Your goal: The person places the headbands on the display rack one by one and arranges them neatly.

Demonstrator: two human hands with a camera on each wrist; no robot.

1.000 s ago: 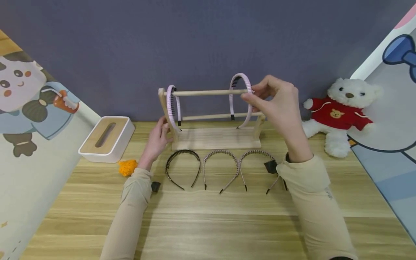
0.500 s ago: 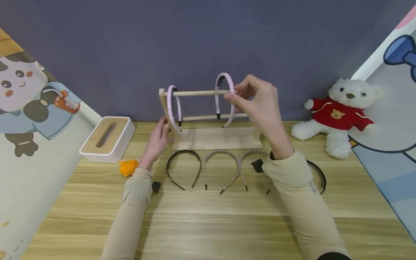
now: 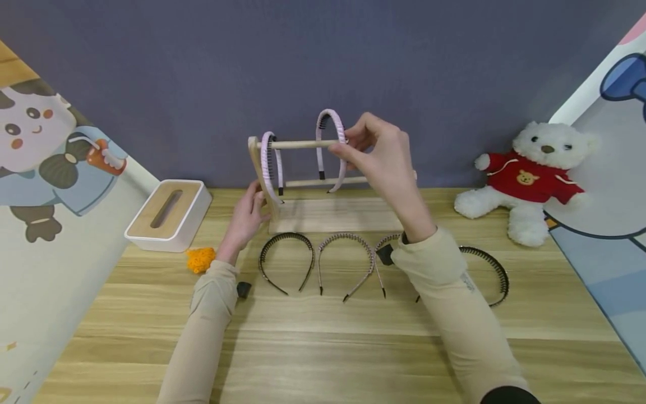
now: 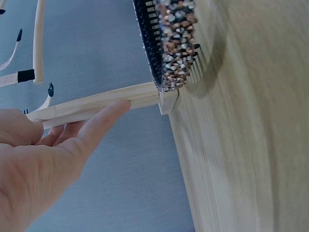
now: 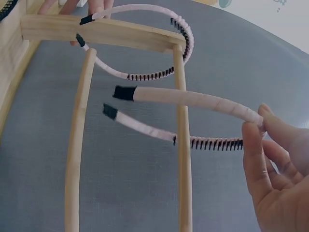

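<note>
The right hand (image 3: 381, 151) pinches a pale pink, cloth-wrapped, hoop-shaped headband (image 5: 207, 101) around the top bar (image 5: 185, 193) of a pale wooden rack (image 3: 333, 216), near the table's (image 3: 313, 348) back edge. The left hand (image 3: 247, 213) grips its left post (image 4: 96, 100); best hold firm, lower gently.

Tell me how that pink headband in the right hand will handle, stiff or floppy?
The pink headband will probably feel stiff, not floppy, since it holds its arch with the right hand pinching only one spot. It is likely light, being a narrow band. Its dark inner teeth might catch on the upper rod, which passes through the arch.
</note>
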